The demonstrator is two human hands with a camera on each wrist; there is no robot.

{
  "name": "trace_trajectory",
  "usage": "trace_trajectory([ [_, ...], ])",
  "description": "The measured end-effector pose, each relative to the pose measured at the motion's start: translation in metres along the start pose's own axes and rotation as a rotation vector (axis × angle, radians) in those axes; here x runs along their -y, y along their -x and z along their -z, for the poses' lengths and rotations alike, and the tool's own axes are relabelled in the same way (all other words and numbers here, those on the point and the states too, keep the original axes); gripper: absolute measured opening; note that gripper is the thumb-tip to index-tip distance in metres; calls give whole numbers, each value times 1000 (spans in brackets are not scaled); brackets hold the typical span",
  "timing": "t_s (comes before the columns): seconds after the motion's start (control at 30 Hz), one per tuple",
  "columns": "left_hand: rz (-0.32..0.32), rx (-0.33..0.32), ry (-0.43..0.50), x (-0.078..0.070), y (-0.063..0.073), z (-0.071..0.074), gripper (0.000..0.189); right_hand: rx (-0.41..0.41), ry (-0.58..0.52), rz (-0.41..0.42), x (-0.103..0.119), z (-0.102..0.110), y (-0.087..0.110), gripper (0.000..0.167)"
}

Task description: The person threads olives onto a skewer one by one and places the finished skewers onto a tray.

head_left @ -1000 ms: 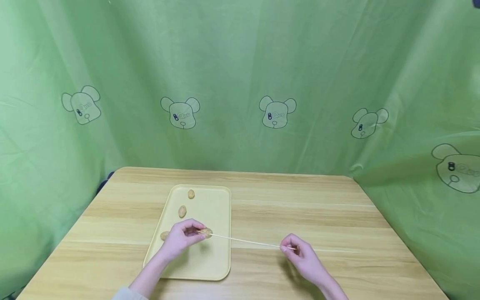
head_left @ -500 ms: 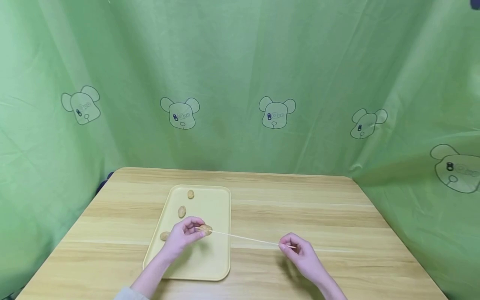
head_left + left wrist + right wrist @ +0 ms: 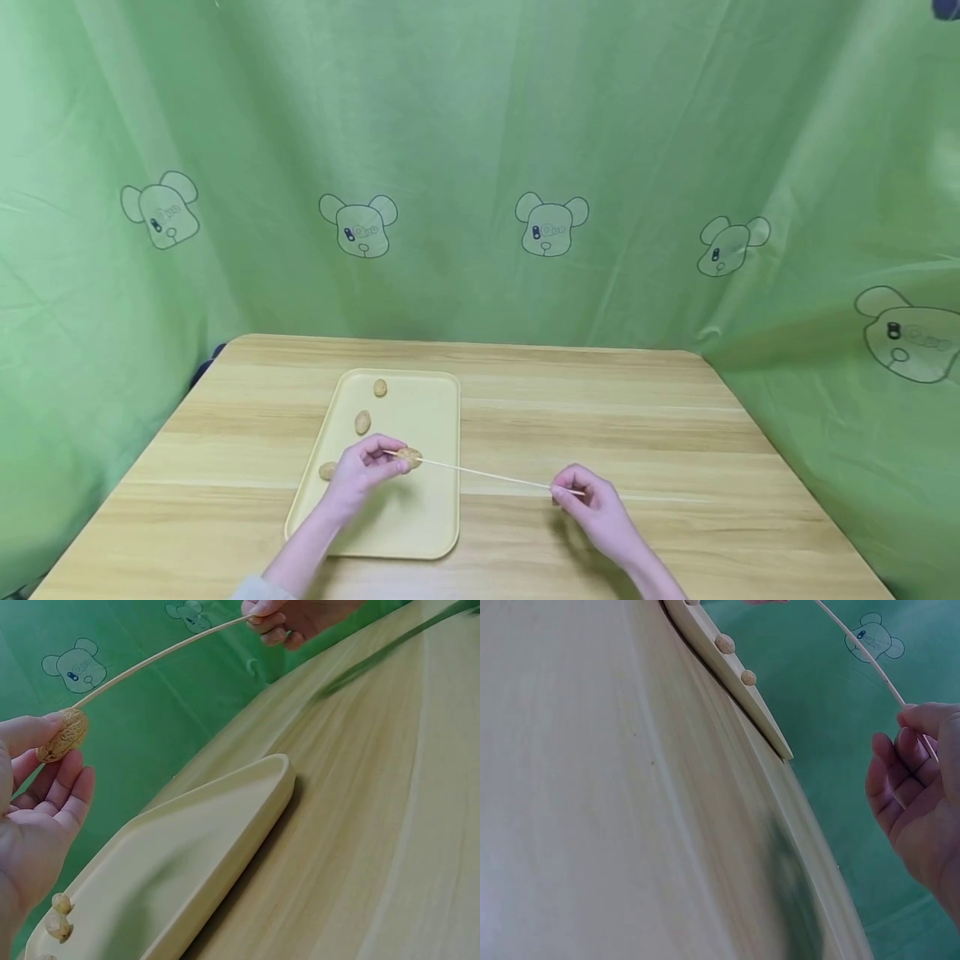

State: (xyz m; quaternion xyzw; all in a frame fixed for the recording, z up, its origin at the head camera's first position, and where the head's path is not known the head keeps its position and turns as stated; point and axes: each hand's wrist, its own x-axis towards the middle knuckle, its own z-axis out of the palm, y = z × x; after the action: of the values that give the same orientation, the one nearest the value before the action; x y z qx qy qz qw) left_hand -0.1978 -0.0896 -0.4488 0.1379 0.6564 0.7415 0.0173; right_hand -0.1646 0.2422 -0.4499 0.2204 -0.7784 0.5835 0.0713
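Note:
My left hand point(image 3: 360, 475) pinches a tan, wrinkled oval ball point(image 3: 66, 737) between thumb and fingers, above the tray. A long, thin bamboo skewer point(image 3: 487, 475) runs through the ball; its tip shows on the left side in the head view. At the skewer's other end, my right hand point(image 3: 592, 508) pinches it between thumb and fingertips, right of the tray and over the table. The skewer bows slightly between the hands in the left wrist view. On the pale yellow tray point(image 3: 431, 533) lie several similar balls point(image 3: 363, 422) along its left side.
The tray rests on the left half of a light wooden table point(image 3: 600, 400). A green curtain point(image 3: 465, 125) with bear-head prints hangs behind the table and along both sides.
The skewer's tip sticks out further to the left of the ball. My right hand has shifted a little to the left, towards the tray; the left hand stays nearly in place.

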Motion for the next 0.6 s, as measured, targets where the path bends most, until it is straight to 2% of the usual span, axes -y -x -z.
trace_trajectory([
  [0.13,3,15,43,1,1,-1,29,2,1,-7,0,-2,-1,5],
  [0.37,-55,34,116,5,1,-3,27,10,-2,-12,1,-6,-3,6],
  [0.47,-58,23,147,5,1,-4,20,9,-10,-15,1,-8,-4,7],
  [0.6,-53,8,170,5,2,-6,25,4,-15,-6,3,-11,-5,5],
])
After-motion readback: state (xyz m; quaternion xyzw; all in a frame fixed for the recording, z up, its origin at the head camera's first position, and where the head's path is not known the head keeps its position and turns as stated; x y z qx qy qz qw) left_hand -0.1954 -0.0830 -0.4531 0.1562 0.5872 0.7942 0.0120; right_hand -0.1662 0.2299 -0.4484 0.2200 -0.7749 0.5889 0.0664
